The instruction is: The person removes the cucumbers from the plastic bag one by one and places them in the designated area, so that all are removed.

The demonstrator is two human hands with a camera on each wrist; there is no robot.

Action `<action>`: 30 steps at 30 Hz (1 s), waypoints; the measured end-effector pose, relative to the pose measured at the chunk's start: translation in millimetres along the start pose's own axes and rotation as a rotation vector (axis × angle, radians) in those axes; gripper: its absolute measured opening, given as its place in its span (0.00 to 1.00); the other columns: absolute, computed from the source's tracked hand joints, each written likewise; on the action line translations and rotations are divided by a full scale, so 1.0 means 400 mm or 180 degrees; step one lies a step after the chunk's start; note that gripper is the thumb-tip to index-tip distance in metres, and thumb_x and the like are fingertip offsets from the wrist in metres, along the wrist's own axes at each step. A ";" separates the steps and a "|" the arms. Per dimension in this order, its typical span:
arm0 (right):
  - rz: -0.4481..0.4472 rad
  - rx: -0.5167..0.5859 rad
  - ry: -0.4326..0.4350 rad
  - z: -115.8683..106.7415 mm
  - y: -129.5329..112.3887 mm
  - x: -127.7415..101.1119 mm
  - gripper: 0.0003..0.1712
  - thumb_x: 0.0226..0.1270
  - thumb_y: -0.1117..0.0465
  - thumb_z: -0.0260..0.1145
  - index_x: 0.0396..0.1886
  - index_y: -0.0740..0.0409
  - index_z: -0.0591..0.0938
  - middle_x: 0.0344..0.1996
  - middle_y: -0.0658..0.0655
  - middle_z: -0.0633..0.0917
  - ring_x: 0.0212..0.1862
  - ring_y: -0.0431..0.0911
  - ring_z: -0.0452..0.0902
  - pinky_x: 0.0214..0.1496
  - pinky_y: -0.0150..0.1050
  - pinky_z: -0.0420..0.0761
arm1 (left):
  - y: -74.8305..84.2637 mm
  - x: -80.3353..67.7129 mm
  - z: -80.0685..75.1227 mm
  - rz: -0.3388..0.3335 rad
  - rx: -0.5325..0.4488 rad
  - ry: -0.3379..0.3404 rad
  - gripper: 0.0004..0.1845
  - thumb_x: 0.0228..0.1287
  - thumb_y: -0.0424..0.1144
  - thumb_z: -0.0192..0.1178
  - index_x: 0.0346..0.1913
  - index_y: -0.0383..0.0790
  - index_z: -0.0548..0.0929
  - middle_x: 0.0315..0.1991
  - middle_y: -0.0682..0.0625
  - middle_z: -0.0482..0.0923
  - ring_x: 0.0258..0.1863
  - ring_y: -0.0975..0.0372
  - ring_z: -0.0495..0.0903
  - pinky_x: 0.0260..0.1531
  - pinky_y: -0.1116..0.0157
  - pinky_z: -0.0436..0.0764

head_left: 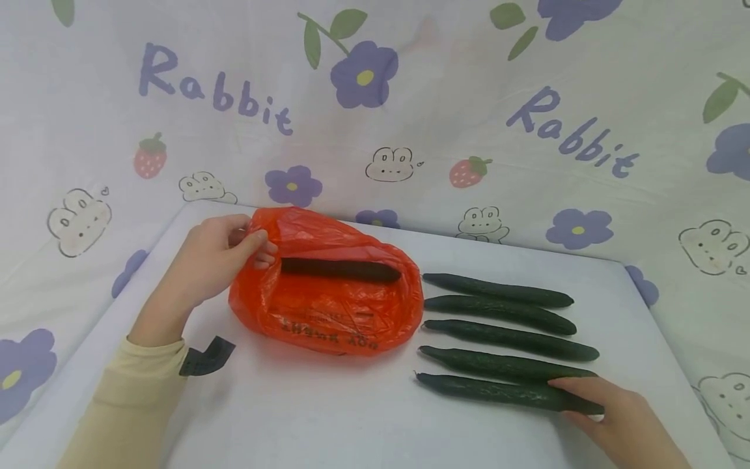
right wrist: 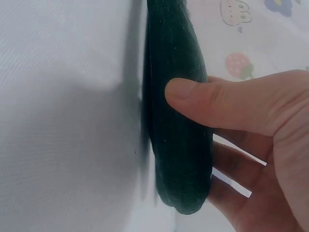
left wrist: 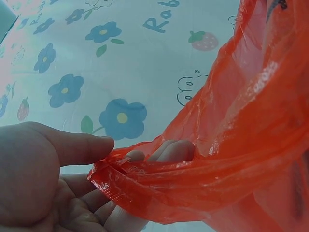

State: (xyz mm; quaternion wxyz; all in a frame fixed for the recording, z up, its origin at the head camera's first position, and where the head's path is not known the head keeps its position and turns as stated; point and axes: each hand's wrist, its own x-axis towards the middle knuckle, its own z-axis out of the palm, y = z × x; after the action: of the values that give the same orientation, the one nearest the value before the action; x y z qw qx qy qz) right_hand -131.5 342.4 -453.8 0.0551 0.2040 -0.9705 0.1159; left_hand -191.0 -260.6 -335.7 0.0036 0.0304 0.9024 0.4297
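A red plastic bag (head_left: pixel 328 332) lies on its side with its mouth spread wide, and one dark cucumber (head_left: pixel 346 269) is inside it. My left hand (head_left: pixel 228 251) pinches the bag's left rim between thumb and fingers; in the left wrist view the red film (left wrist: pixel 159 188) drapes over some fingertips. To the right of the bag, several cucumbers (head_left: pixel 498 290) lie side by side in a column. My right hand (head_left: pixel 621 417) grips the right end of the nearest cucumber (head_left: pixel 492 389), thumb on one side and fingers on the other, as the right wrist view shows.
The white table (head_left: pixel 363 417) carries everything. A patterned cloth (head_left: pixel 410 117) hangs behind and at the sides, close to the table's back edge. A black strap end (head_left: pixel 208 358) sticks out from the left sleeve (head_left: pixel 135 391).
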 end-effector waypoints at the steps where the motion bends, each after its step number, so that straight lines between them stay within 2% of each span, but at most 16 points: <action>1: 0.0034 0.0006 -0.0029 0.002 0.001 0.000 0.31 0.43 0.65 0.91 0.51 0.47 0.92 0.48 0.49 0.92 0.50 0.55 0.89 0.50 0.41 0.88 | 0.000 0.000 0.000 -0.0006 -0.0007 0.0000 0.15 0.86 0.42 0.57 0.57 0.33 0.84 0.45 0.44 0.90 0.46 0.53 0.91 0.60 0.46 0.85; 3: 0.0077 -0.0002 -0.0064 0.004 0.002 0.000 0.31 0.44 0.65 0.91 0.51 0.48 0.92 0.48 0.50 0.92 0.50 0.56 0.89 0.50 0.49 0.88 | -0.001 0.000 0.000 -0.0001 -0.0012 0.0002 0.15 0.86 0.42 0.57 0.57 0.33 0.84 0.45 0.44 0.90 0.46 0.53 0.91 0.60 0.46 0.85; 9: 0.0111 0.0034 -0.0129 0.005 0.000 0.003 0.30 0.46 0.66 0.90 0.52 0.51 0.91 0.48 0.52 0.91 0.52 0.59 0.88 0.52 0.53 0.87 | -0.002 0.004 0.001 0.0010 -0.0018 0.0005 0.15 0.86 0.43 0.57 0.57 0.33 0.84 0.45 0.44 0.90 0.46 0.53 0.90 0.60 0.47 0.86; 12: 0.0058 0.0056 -0.0051 0.007 0.000 0.000 0.30 0.45 0.66 0.90 0.51 0.52 0.91 0.48 0.52 0.91 0.52 0.59 0.88 0.55 0.40 0.85 | -0.002 0.004 0.001 0.0006 -0.0034 0.0000 0.15 0.86 0.43 0.57 0.57 0.33 0.84 0.45 0.44 0.90 0.46 0.53 0.90 0.60 0.47 0.85; 16: -0.0019 0.0038 0.0144 0.010 0.003 -0.005 0.31 0.41 0.67 0.91 0.49 0.50 0.91 0.47 0.49 0.91 0.50 0.54 0.88 0.53 0.18 0.72 | -0.001 0.003 0.000 0.0005 -0.0033 0.0002 0.15 0.86 0.43 0.57 0.57 0.34 0.84 0.45 0.44 0.90 0.46 0.53 0.90 0.60 0.46 0.85; 21: 0.0021 0.0046 0.0126 0.004 0.004 -0.003 0.30 0.42 0.65 0.91 0.49 0.50 0.91 0.46 0.48 0.91 0.49 0.51 0.88 0.51 0.20 0.76 | 0.000 -0.001 -0.001 0.0012 -0.0012 0.0016 0.15 0.86 0.43 0.56 0.58 0.33 0.84 0.46 0.44 0.90 0.46 0.53 0.90 0.59 0.46 0.86; 27: -0.0143 0.0055 0.0336 0.002 0.004 0.002 0.29 0.41 0.64 0.91 0.47 0.48 0.91 0.44 0.47 0.91 0.46 0.47 0.88 0.51 0.15 0.71 | 0.001 0.000 -0.003 -0.0005 -0.0021 0.0017 0.15 0.86 0.43 0.57 0.58 0.34 0.84 0.46 0.44 0.90 0.46 0.53 0.90 0.59 0.46 0.86; 30: -0.0161 0.0068 0.0408 0.000 0.005 0.004 0.29 0.41 0.64 0.91 0.47 0.48 0.91 0.43 0.47 0.91 0.46 0.48 0.88 0.52 0.15 0.70 | 0.003 0.003 -0.005 -0.0005 -0.0019 0.0018 0.16 0.86 0.43 0.56 0.58 0.34 0.84 0.46 0.44 0.90 0.46 0.53 0.90 0.59 0.46 0.86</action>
State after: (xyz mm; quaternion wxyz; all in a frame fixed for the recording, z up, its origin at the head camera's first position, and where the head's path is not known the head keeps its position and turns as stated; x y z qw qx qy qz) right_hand -133.7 343.5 -453.9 0.1178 0.2213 -0.9582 0.1376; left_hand -192.0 -261.2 -333.5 0.0016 0.0285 0.9012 0.4325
